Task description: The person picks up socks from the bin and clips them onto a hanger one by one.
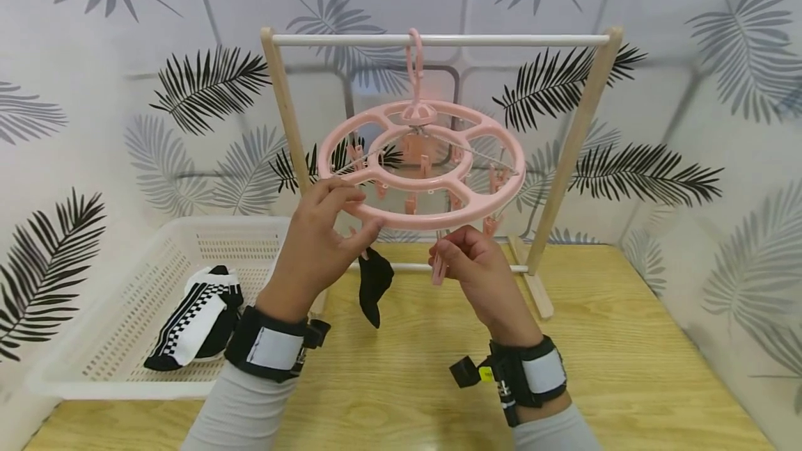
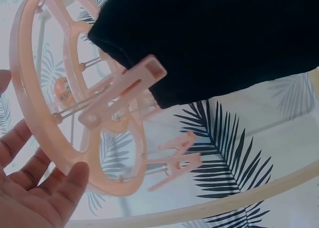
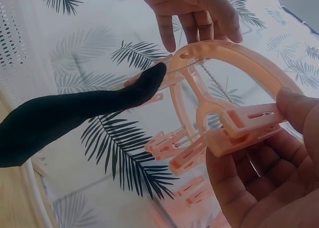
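Observation:
A round pink clip hanger [image 1: 420, 218] hangs by its hook from a rack. My left hand [image 1: 332, 235] grips the hanger's ring at its front left, thumb on one side and fingers on the other in the left wrist view. Below that hand a black sock [image 1: 374, 287] dangles from a pink clip [image 2: 124, 91]. At the front right of the ring, my right hand [image 1: 479, 270] pinches another pink clip [image 3: 251, 123] between thumb and fingers. Nothing shows between that clip's jaws in the right wrist view. More pink clips [image 2: 174, 163] hang around the ring.
A white plastic basket [image 1: 113, 390] stands on the wooden table [image 1: 388, 395] at the left, holding black-and-white checked socks [image 1: 197, 319]. The rack's white bar [image 1: 514, 40] runs above the hanger, between wooden posts [image 1: 573, 152]. Behind is a leaf-patterned backdrop [image 1: 689, 228].

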### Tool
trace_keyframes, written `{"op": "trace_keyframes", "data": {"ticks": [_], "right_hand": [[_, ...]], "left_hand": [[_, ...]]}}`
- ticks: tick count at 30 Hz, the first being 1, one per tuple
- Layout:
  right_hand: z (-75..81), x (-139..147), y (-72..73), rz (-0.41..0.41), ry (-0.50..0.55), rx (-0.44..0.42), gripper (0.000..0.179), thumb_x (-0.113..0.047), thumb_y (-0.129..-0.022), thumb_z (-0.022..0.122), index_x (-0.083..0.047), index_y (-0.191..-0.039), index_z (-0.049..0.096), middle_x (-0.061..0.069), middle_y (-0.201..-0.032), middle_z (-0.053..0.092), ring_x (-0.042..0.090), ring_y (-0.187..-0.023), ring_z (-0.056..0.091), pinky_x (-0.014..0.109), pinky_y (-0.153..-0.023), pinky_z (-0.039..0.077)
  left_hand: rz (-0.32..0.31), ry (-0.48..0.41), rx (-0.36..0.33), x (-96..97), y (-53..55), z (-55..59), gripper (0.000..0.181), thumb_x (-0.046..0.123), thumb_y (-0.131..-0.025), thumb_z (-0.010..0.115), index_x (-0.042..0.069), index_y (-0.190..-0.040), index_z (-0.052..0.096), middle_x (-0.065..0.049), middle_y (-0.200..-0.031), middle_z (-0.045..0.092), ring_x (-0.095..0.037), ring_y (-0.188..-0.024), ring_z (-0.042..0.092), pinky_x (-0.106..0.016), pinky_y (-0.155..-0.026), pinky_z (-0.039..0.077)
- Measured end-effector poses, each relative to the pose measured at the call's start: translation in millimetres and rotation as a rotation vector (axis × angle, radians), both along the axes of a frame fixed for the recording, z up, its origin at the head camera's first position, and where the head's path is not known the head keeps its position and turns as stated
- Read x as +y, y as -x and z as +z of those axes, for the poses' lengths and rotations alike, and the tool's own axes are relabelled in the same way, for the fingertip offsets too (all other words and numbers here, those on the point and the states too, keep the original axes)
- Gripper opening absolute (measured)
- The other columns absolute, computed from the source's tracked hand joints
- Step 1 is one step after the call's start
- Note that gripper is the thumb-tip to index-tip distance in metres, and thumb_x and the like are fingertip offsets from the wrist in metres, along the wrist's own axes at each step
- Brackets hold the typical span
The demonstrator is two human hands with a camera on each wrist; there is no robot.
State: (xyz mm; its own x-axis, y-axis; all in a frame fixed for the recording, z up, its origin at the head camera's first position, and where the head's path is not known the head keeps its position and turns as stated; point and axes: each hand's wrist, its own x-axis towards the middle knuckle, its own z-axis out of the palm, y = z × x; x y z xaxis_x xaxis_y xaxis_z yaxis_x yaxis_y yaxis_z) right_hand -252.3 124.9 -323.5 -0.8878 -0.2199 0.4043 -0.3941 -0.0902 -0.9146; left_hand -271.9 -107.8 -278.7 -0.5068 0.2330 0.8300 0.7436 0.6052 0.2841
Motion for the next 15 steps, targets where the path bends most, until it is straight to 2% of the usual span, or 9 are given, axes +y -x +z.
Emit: {"op": "trace_keyframes", "data": {"ticks": [2, 5, 9, 12, 15], "right_hand": [[-1.0, 0, 1.1, -0.011, -0.012, 0.002, 0.025, -0.023, -0.096, 0.054, 0.002, -0.096, 0.052, 0.011, -0.089, 0.059, 0.023, -0.07, 0.058, 0.032, -0.069, 0.055], [-2.3, 0, 1.9, -0.016, -0.023, 0.003, 0.026, -0.024, -0.095, 0.054, 0.002, -0.097, 0.053, 0.011, -0.088, 0.06, 0.024, -0.068, 0.058, 0.033, -0.069, 0.056], [-3.3, 2, 2.7, -0.013, -0.03, 0.005, 0.026, -0.024, -0.096, 0.054, 0.002, -0.097, 0.054, 0.011, -0.086, 0.06, 0.024, -0.066, 0.058, 0.034, -0.069, 0.056], [-3.9, 3, 3.0, -0.014, -0.026, 0.0, 0.026, -0.023, -0.096, 0.053, 0.003, -0.097, 0.053, 0.011, -0.086, 0.059, 0.023, -0.066, 0.058, 0.033, -0.068, 0.056], [-4.5, 4, 3.9, -0.022, -0.022, -0.007, 0.027, -0.024, -0.095, 0.054, 0.002, -0.097, 0.053, 0.01, -0.086, 0.06, 0.023, -0.066, 0.058, 0.033, -0.068, 0.056]], "left_hand": [[-0.014, -0.053, -0.001, -0.3, -0.6, -1.1, 0.031, 0.025, -0.081, 0.072, 0.004, -0.102, 0.065, -0.014, -0.116, 0.055, -0.024, -0.109, 0.049, -0.046, -0.086, 0.048], [-0.011, -0.185, 0.034, -1.1, -3.2, 0.0, 0.025, 0.019, -0.083, 0.067, 0.003, -0.102, 0.065, -0.015, -0.12, 0.054, -0.022, -0.109, 0.05, -0.045, -0.082, 0.051], [0.007, -0.365, 0.087, -7.0, -7.1, 4.4, 0.019, 0.01, -0.083, 0.061, -0.002, -0.097, 0.065, -0.018, -0.115, 0.057, -0.021, -0.105, 0.052, -0.043, -0.075, 0.053], [0.009, -0.475, 0.024, -16.3, -7.4, 7.9, 0.018, 0.007, -0.084, 0.058, -0.004, -0.098, 0.064, -0.018, -0.111, 0.058, -0.02, -0.105, 0.052, -0.035, -0.075, 0.053], [-0.025, -0.664, -0.091, -27.3, -3.8, 11.1, 0.015, 0.007, -0.088, 0.057, -0.003, -0.097, 0.063, -0.014, -0.104, 0.059, -0.018, -0.098, 0.054, -0.026, -0.075, 0.049]]}}
